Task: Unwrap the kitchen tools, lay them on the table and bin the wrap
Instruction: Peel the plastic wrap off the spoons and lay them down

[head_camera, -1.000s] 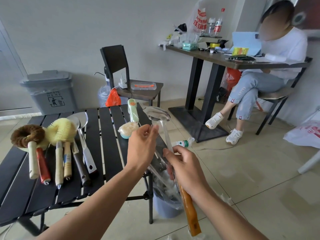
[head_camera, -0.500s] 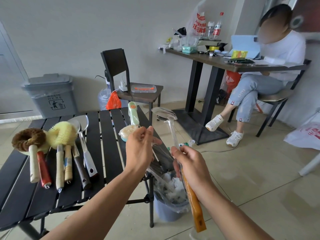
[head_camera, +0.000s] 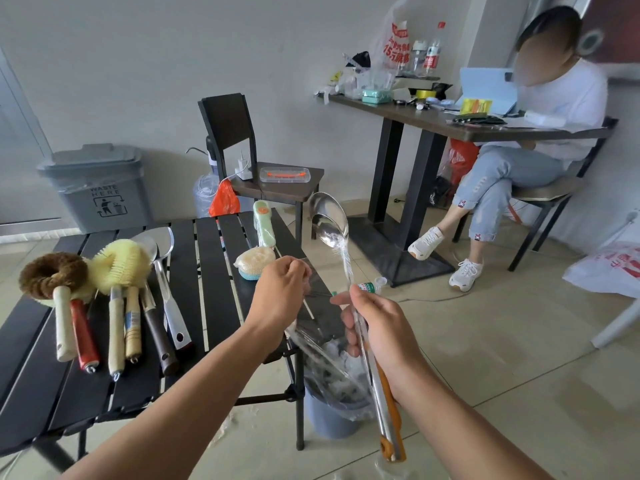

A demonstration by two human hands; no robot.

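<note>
Ladle point(head_camera: 329, 220): polished steel, deep oval bowl mirror-bright, long slim steel stem, orange-brown handle at the lower end with a hanging hole. Held in the air to the right of the desk point(head_camera: 194, 306), bowl uppermost and tilted toward the far wall, handle pointing down toward the floor. Clear plastic wrap point(head_camera: 325, 362) clings to the stem below the bowl and trails down in a loose, crinkled sheet toward the bin.

Right hand point(head_camera: 377, 327): closed around the ladle's stem at mid-length, thumb and forefinger pinched near the top of the grip.

Left hand point(head_camera: 280, 296): fingers curled shut, pinching a stretch of the clear wrap just left of the stem; the film runs taut between the two hands.

Small bin point(head_camera: 329, 417): grey-blue, lined with a clear bag, standing on the floor beside the desk's right legs, directly under the hands; crumpled clear film inside.

Desk: black, slatted, folding frame. Laid on its left part, handles toward the camera, side by side and partly touching: a brown ring brush point(head_camera: 52, 275) with a pale handle, a red-handled tool point(head_camera: 83, 337), a yellow bristle brush point(head_camera: 119, 259), a wooden-handled tool point(head_camera: 132, 323), a dark-handled metal tool point(head_camera: 156, 327), and a steel spatula point(head_camera: 166, 271). Near the far right edge: a pale green handled brush point(head_camera: 264, 223) and a round sponge scrubber point(head_camera: 252, 263), just beside each other.
</note>
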